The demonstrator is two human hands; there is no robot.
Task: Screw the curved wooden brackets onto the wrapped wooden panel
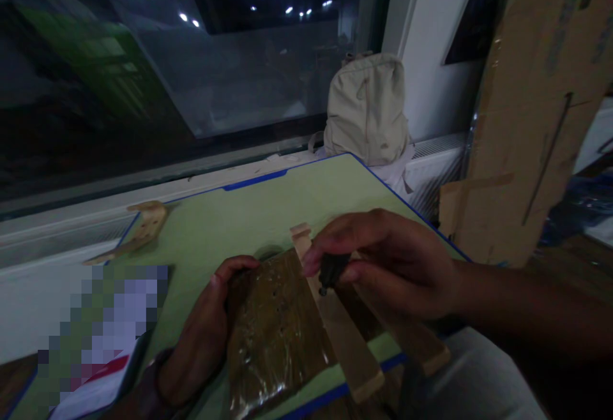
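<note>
My right hand (383,263) pinches a small dark tool (332,270) with a round metal tip. The tip points down at a pale wooden strip (345,340); I cannot tell whether it touches. The strip lies tilted across a flat brown board (272,324) wrapped in glossy clear film or tape, and its near end juts past the table edge. A second wooden strip (407,334) lies to the right, partly under my right hand. My left hand (205,318) is curled round the board's left side, fingers at its far corner. Small dark holes or marks show on the board.
The green table (306,196) has a blue rim. A curved wooden piece (148,225) lies at its far left, and a booklet (110,369), partly pixelated, nearer. A beige backpack (366,110) stands behind by the window. Tall cardboard (531,120) leans at the right.
</note>
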